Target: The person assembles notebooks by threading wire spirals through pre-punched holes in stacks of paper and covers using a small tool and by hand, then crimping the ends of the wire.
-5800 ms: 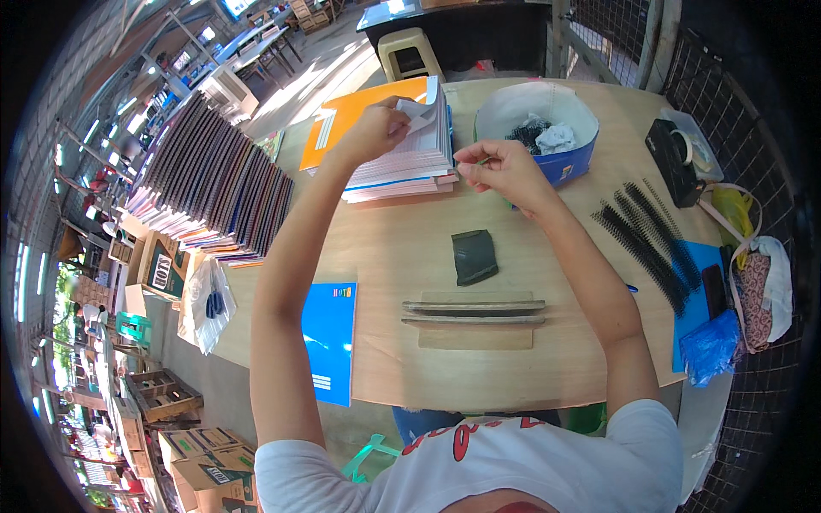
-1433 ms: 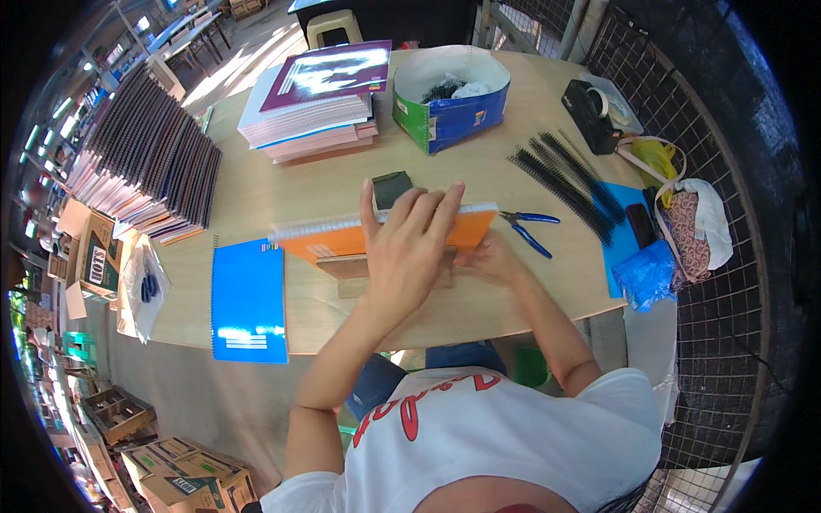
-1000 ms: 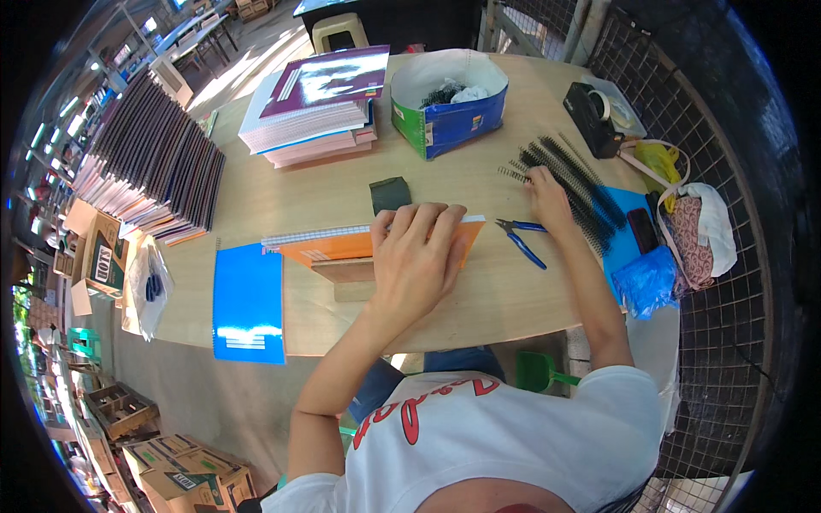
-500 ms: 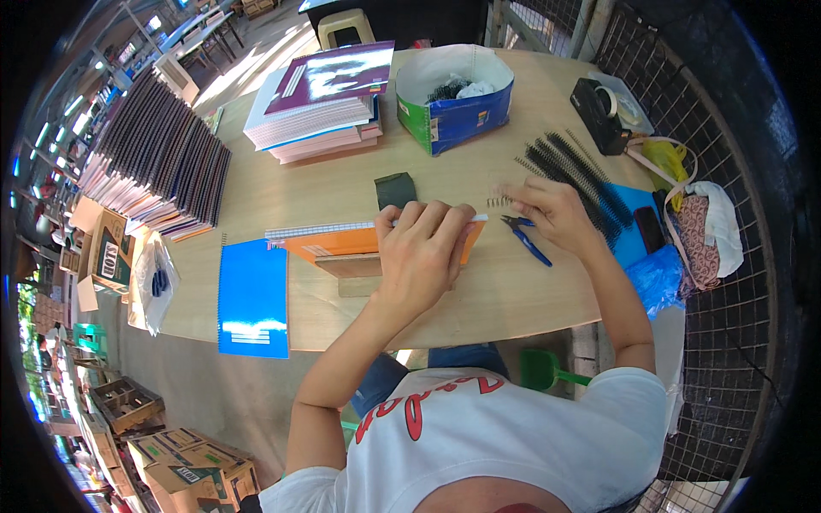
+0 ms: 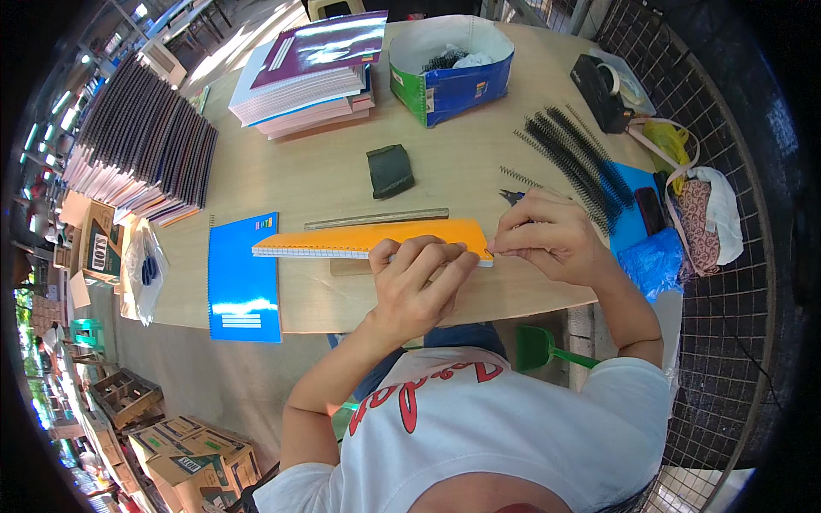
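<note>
My left hand [image 5: 423, 278] is closed over an orange-covered notebook [image 5: 342, 238], which lies tilted with its page edges toward me. At the notebook's right end, my right hand [image 5: 552, 235] pinches the dark tip of a wire spiral coil [image 5: 489, 252] against the corner. Behind that hand another visible length of coil [image 5: 520, 177] sticks out; whether it is the same piece is hidden. Blue-handled pliers [image 5: 511, 197] lie mostly covered by my right hand. A wooden strip [image 5: 376, 218] rests just beyond the notebook. To its left lies a blue spiral notebook [image 5: 245, 278].
Several black coils [image 5: 573, 162] lie at the right on a blue sheet. Further back are a blue-green box [image 5: 466, 92], a paper stack with a purple cover [image 5: 325, 47], and a dark square piece [image 5: 390, 171]. Bound notebooks [image 5: 141, 141] rise at far left; a tape dispenser [image 5: 601, 94] stands far right.
The orange notebook has tipped over, its cover now facing up and page edges toward me. My right hand has moved nearer, bringing its fingertips to the notebook's right end.
</note>
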{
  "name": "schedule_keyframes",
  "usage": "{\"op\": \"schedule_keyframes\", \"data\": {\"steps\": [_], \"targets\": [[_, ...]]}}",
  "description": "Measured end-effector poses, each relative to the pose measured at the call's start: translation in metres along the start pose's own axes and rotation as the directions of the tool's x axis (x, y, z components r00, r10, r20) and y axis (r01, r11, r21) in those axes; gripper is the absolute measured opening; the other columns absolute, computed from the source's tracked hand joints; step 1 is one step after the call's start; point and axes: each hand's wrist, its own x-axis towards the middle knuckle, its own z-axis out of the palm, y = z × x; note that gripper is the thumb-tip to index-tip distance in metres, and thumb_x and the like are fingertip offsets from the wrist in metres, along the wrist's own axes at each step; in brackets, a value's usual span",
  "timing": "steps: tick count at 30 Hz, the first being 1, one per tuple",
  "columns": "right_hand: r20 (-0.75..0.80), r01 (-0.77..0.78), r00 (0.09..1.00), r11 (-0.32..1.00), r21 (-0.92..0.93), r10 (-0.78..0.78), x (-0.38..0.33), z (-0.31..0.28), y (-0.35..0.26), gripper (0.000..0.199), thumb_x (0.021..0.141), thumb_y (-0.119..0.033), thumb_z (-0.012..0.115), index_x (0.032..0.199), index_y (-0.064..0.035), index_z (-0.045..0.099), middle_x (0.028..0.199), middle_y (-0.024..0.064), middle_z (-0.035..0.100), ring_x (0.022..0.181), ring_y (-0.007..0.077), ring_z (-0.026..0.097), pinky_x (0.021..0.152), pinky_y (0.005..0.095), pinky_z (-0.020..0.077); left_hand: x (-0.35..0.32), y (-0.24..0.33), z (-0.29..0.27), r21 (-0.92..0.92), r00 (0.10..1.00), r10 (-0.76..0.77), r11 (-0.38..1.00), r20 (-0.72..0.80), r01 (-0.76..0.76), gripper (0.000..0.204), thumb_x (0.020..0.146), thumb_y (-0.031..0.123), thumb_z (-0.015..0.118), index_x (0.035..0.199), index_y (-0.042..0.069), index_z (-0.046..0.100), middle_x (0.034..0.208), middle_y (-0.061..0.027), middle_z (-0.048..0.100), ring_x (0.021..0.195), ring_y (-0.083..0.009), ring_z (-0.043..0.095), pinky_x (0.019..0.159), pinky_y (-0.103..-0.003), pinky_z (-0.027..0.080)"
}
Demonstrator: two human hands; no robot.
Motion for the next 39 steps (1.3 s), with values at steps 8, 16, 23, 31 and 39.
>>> {"op": "schedule_keyframes", "data": {"steps": [8, 16, 23, 31, 39], "targets": [[0.019, 0.02, 1.0, 0.999, 0.048, -0.021, -0.004, 0.001, 0.002, 0.017, 0.07, 0.001, 0.073, 0.086, -0.0079, 0.072, 0.087, 0.0039, 0.068, 0.08, 0.0227, 0.064, 0.07, 0.0349, 0.0497, 0.003, -0.002, -0.002, -0.013, 1.0, 0.003, 1.0, -0.003, -0.003, 0.021, 0.07, 0.008, 0.078, 0.087, 0.016, 0.069, 0.082, 0.0042, 0.065, 0.077, -0.0125, 0.06, 0.077, -0.031, 0.03], [-0.038, -0.086, 0.995, 0.995, 0.053, 0.088, -0.003, 0.011, 0.0, 0.019, 0.076, 0.002, 0.07, 0.094, -0.0029, 0.066, 0.083, 0.0082, 0.064, 0.078, 0.0277, 0.064, 0.069, 0.0376, 0.0506, 0.029, -0.008, -0.001, -0.032, 0.995, -0.091, 0.995, 0.039, 0.093, 0.022, 0.068, 0.009, 0.077, 0.085, 0.017, 0.066, 0.079, 0.003, 0.061, 0.075, -0.0176, 0.056, 0.075, -0.036, 0.031], [-0.11, -0.229, 0.969, 0.971, -0.074, 0.221, 0.008, 0.002, -0.006, 0.02, 0.082, -0.005, 0.068, 0.102, -0.0043, 0.063, 0.085, 0.0135, 0.062, 0.077, 0.0317, 0.063, 0.066, 0.0397, 0.05, 0.04, -0.013, -0.003, -0.035, 0.981, -0.167, 0.985, 0.103, 0.172, 0.014, 0.08, 0.016, 0.074, 0.09, 0.016, 0.063, 0.081, 0.0004, 0.056, 0.078, -0.0192, 0.056, 0.077, -0.038, 0.034], [0.062, -0.145, 0.985, 0.972, -0.182, 0.159, 0.018, 0.004, -0.009, 0.019, 0.083, -0.007, 0.067, 0.101, -0.0051, 0.061, 0.088, 0.0123, 0.059, 0.076, 0.0315, 0.062, 0.064, 0.0407, 0.0492, 0.036, -0.016, -0.002, -0.103, 0.993, -0.104, 0.989, 0.063, 0.11, 0.019, 0.074, 0.006, 0.074, 0.088, 0.013, 0.063, 0.082, -0.0019, 0.056, 0.077, -0.0221, 0.057, 0.077, -0.036, 0.037], [0.042, 0.121, 0.992, 0.852, -0.509, -0.116, 0.021, 0.01, -0.009, 0.021, 0.085, -0.021, 0.069, 0.1, -0.0072, 0.065, 0.093, 0.009, 0.062, 0.075, 0.0299, 0.062, 0.063, 0.0438, 0.0468, 0.034, -0.015, 0.001, -0.09, 0.991, -0.093, 0.991, 0.099, 0.102, 0.018, 0.079, 0.015, 0.072, 0.092, 0.012, 0.061, 0.088, -0.0023, 0.057, 0.081, -0.0218, 0.057, 0.078, -0.037, 0.04]]}}
